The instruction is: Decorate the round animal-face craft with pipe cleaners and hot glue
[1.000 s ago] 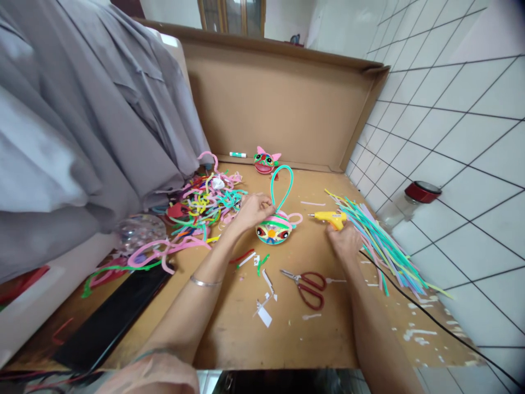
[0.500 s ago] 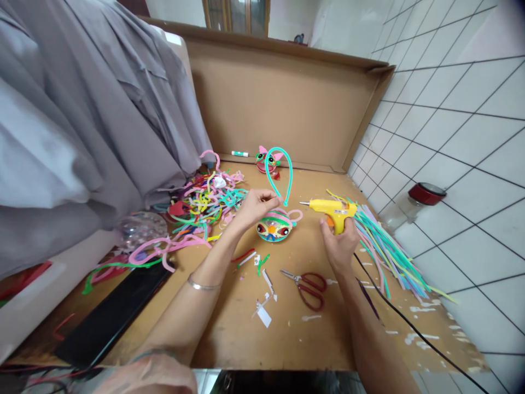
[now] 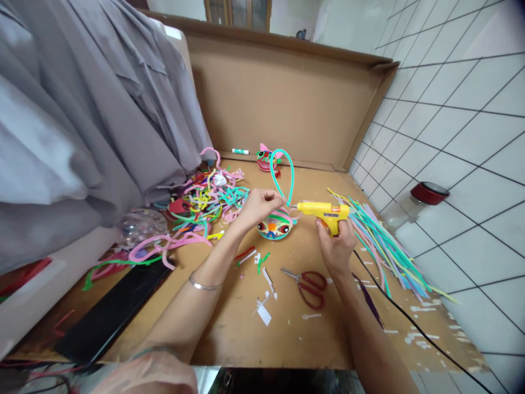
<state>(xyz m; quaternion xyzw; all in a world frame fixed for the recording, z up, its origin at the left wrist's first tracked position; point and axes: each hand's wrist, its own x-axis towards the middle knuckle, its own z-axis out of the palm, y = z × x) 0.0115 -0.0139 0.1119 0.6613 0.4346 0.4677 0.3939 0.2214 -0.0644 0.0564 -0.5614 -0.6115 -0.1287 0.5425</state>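
Observation:
My left hand (image 3: 262,207) pinches a turquoise pipe cleaner (image 3: 292,174) bent into an upright loop. In my right hand (image 3: 339,249) is a yellow hot glue gun (image 3: 322,210), its nozzle pointing left and at or very near the lower end of the loop. Just below, a round ornament with a face (image 3: 274,227), made of coloured pipe cleaners with dark eyes and an orange nose, sits on the table; my left fingers hover over its top edge. Behind the loop stands a similar red and green figure with pink ears (image 3: 267,160).
Red-handled scissors (image 3: 312,289) and paper scraps (image 3: 264,314) lie in front. Tangled pipe cleaners (image 3: 205,205) heap at left, near a black flat object (image 3: 117,312). Straight pipe cleaners (image 3: 389,251) lie right, by a red-lidded jar (image 3: 426,194). A black cord (image 3: 418,331) trails rightward. Cardboard (image 3: 287,98) walls the back.
The glue gun has moved left, bringing its nozzle to the loop's lower end. The turquoise loop has shifted slightly right and looks narrower.

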